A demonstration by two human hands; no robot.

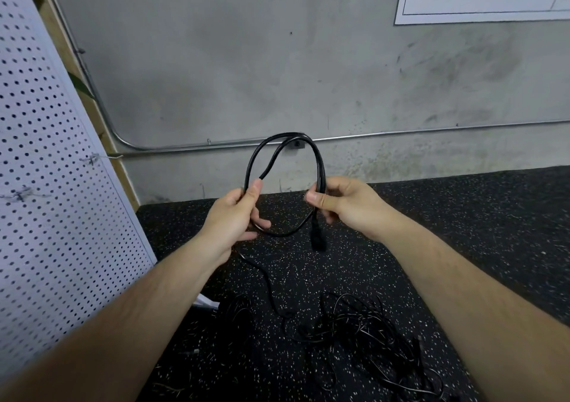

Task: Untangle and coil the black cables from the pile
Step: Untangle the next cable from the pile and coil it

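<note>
Cable loop (290, 136) was held upright between both hands, chest-high. Its left side was pinched under the thumb of the left hand (237, 213), and its right side was gripped by the right hand (342, 204), with the plug (317, 242) hung just below. The free length (270, 290) was trailed from under the left hand down to the pile (354, 333), so the next turn was judged to come from that side.
</note>
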